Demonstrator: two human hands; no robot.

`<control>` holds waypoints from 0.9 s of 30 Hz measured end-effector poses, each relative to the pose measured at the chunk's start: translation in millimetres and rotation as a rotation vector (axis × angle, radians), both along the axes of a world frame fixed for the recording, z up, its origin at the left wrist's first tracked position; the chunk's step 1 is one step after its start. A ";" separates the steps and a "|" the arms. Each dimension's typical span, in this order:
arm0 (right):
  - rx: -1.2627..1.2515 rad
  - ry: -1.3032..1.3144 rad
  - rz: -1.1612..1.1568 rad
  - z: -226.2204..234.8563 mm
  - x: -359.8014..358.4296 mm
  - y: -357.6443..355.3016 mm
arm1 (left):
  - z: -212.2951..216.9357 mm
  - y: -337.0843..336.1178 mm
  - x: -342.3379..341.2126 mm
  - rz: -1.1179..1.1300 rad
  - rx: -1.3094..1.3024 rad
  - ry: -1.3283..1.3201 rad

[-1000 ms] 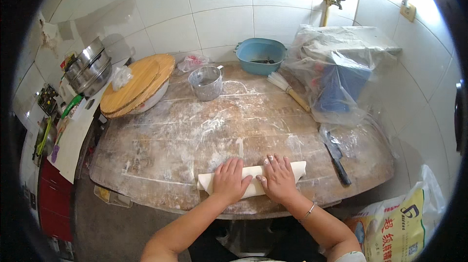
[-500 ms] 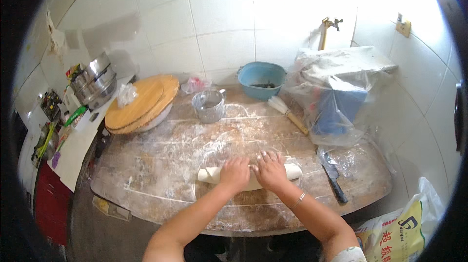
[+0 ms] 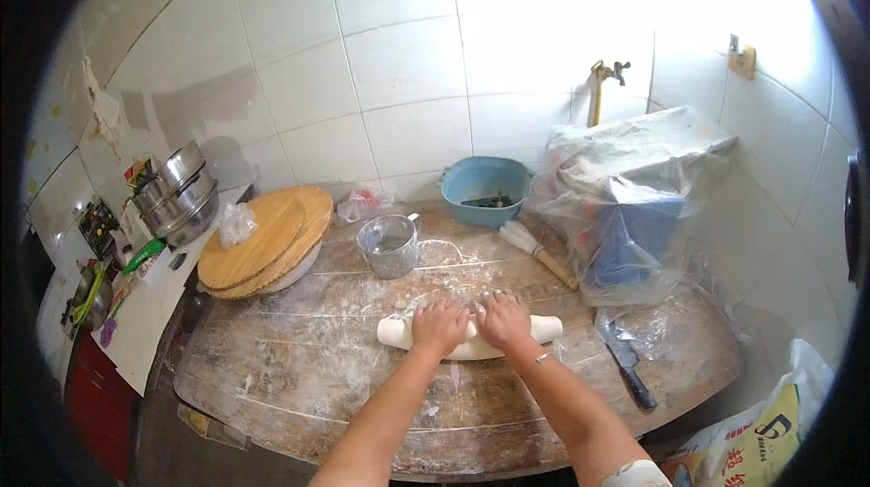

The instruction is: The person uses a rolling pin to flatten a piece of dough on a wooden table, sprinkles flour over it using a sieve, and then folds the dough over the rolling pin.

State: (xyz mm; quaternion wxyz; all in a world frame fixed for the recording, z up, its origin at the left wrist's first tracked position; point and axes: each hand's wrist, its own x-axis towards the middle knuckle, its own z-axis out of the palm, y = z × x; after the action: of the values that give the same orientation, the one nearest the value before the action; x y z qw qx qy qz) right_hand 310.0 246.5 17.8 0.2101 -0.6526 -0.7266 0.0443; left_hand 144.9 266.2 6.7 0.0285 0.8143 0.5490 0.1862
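A pale, thick roll of dough [image 3: 546,328] lies crosswise on the floured wooden board [image 3: 299,369]. My left hand [image 3: 441,326] presses on its middle from above, fingers bent over the far side. Close beside it, my right hand [image 3: 504,319] bears down on the same roll in the same way. Both thumbs lie near each other, with a little dough showing between the hands. Under the palms the dough is hidden. Each end of the roll sticks out past my hands.
Beyond the roll stand a metal cup [image 3: 390,247] and a blue basin [image 3: 487,188]. To the right are a brush [image 3: 539,253], a cleaver [image 3: 627,363] and a plastic-covered blue machine [image 3: 634,238]. Round wooden lids [image 3: 263,242] cover a bowl at left. A flour sack [image 3: 757,437] stands lower right.
Both hands and the dough roll have moved away from me across the board, closer to the metal cup. My arms are straighter, and the view has tilted upward.
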 end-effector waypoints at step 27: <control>0.059 -0.117 0.227 -1.6 26.5 -127.0 | 17.5 -117.1 -42.6 -0.243 -0.076 -0.015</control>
State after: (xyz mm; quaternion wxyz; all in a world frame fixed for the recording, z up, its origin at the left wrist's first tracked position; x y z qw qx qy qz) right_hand 336.5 119.5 16.2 0.1801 -0.5612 -0.8078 0.0082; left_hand 102.3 149.1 24.2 0.0859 0.8717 0.4527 0.1666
